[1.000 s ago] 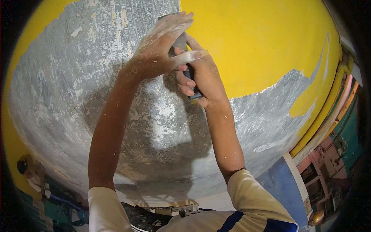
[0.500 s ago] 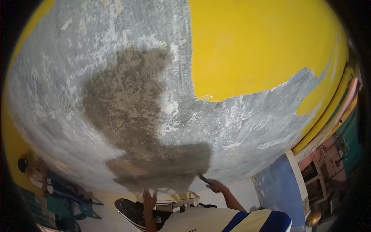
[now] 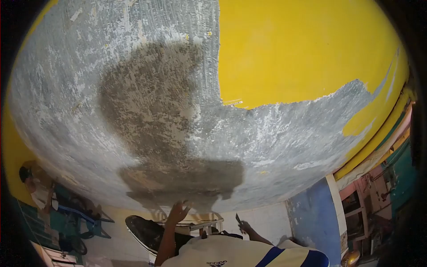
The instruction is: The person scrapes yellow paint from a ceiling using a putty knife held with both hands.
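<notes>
My left hand (image 3: 179, 212) is raised near the lower part of the grey, scraped wall (image 3: 267, 133); its fingers are apart and nothing shows in them. I cannot tell whether the fingertips touch the wall. Farther right and lower, my right hand (image 3: 244, 227) grips a scraper (image 3: 238, 218) with a dark blade pointing up. That blade stands apart from the wall surface. Yellow paint (image 3: 302, 49) with a ragged lower edge covers the wall's upper right. The shadow of my head and shoulders falls across the bare grey area.
Below is a white stool or ladder frame (image 3: 209, 224) beside my dark shoe (image 3: 149, 233). Another person (image 3: 40, 189) is at far left, near dark furniture. On the right are a blue wall section (image 3: 313, 216), an opening with pink shelving (image 3: 364, 196), and a round orange object (image 3: 350, 258).
My right hand has drawn the scraper down and away from the wall. My left hand has risen and shifted slightly right. The view has shifted a little.
</notes>
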Demonstrator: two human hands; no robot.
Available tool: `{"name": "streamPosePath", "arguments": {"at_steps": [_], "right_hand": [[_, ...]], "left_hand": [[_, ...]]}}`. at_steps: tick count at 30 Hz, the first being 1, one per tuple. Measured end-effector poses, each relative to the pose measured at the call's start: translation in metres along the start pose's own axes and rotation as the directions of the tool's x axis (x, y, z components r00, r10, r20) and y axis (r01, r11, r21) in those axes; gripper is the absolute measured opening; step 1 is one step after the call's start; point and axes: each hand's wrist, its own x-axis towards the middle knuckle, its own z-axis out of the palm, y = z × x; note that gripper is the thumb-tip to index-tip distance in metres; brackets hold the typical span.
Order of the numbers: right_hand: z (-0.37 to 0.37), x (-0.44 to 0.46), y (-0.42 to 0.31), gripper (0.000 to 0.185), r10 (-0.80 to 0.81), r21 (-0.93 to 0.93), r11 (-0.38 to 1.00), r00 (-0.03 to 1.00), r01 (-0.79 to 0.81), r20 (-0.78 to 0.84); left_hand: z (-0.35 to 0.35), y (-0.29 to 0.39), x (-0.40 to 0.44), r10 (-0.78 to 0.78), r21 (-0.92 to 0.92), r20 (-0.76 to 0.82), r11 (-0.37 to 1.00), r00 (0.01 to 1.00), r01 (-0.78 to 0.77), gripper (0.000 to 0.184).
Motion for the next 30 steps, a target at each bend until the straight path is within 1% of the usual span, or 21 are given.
{"name": "streamPosePath", "arguments": {"at_steps": [1,2,4,5,7,8,9,11,12,13,15,17,20,23,26,30], "right_hand": [[0.002,0.008,-0.02,0.036,-0.005,0.086,0.996,0.999,0.008,-0.035],[0.006,0.013,-0.037,0.036,-0.049,0.14,0.988,0.996,0.059,-0.075],[0.002,0.009,-0.078,0.035,-0.071,0.117,0.99,0.997,0.074,-0.027],[0.002,0.007,-0.093,0.034,-0.085,0.103,0.991,0.996,0.085,-0.001],[0.001,0.011,-0.104,0.03,-0.064,0.08,0.995,0.996,0.059,0.069],[-0.002,0.011,-0.102,0.029,-0.047,0.065,0.997,0.993,0.04,0.106],[-0.006,0.014,-0.097,0.026,-0.025,0.053,0.998,0.992,0.018,0.124],[-0.009,0.018,-0.074,0.022,0.025,0.029,0.999,0.987,-0.03,0.161],[-0.015,0.012,-0.067,0.016,0.091,0.025,0.995,0.975,-0.098,0.204],[-0.023,0.018,-0.045,0.016,0.135,0.1,0.981,0.957,-0.165,0.259],[-0.034,0.037,0.006,0.016,0.201,0.244,0.921,0.907,-0.304,0.37],[-0.044,0.032,0.032,0.016,0.257,0.243,0.9,0.891,-0.362,0.375],[-0.054,0.02,0.037,0.016,0.304,0.134,0.928,0.914,-0.348,0.268],[-0.055,0.016,0.028,0.016,0.298,0.112,0.939,0.93,-0.326,0.215],[-0.057,0.019,0.01,0.016,0.268,0.12,0.949,0.946,-0.293,0.184],[-0.056,0.022,-0.01,0.016,0.213,0.14,0.962,0.965,-0.234,0.153]], "left_hand": [[-0.002,0.034,0.001,0.039,-0.018,0.004,0.999,0.999,-0.039,0.06],[-0.003,0.064,0.004,0.081,-0.034,0.004,0.996,0.997,-0.08,0.06],[-0.001,0.113,0.009,0.197,-0.109,0.01,0.975,0.98,-0.195,0.053],[-0.003,0.127,0.015,0.253,-0.145,0.005,0.957,0.967,-0.25,0.049],[-0.003,0.13,0.041,0.444,-0.064,-0.091,0.89,0.891,-0.451,0.037],[-0.024,0.157,0.047,0.574,0.054,-0.164,0.818,0.803,-0.573,0.036],[-0.057,0.196,0.052,0.691,0.183,-0.217,0.722,0.689,-0.667,0.037],[-0.113,0.26,0.061,0.824,0.351,-0.355,0.555,0.441,-0.754,0.033],[-0.143,0.29,0.062,0.847,0.464,-0.368,0.525,0.383,-0.714,0.04],[-0.174,0.328,0.056,0.868,0.583,-0.357,0.495,0.344,-0.644,0.048],[-0.216,0.383,0.069,0.905,0.759,-0.42,0.39,0.066,-0.522,0.06],[-0.251,0.417,0.09,0.919,0.869,-0.379,0.314,-0.108,-0.383,0.067],[-0.263,0.443,0.09,0.929,0.909,-0.359,0.325,-0.091,-0.261,0.069],[-0.262,0.441,0.098,0.938,0.919,-0.342,0.32,-0.062,-0.231,0.07],[-0.259,0.438,0.1,0.927,0.913,-0.374,0.362,-0.029,-0.185,0.07],[-0.266,0.442,0.104,0.929,0.912,-0.361,0.334,-0.078,-0.237,0.066]]}}
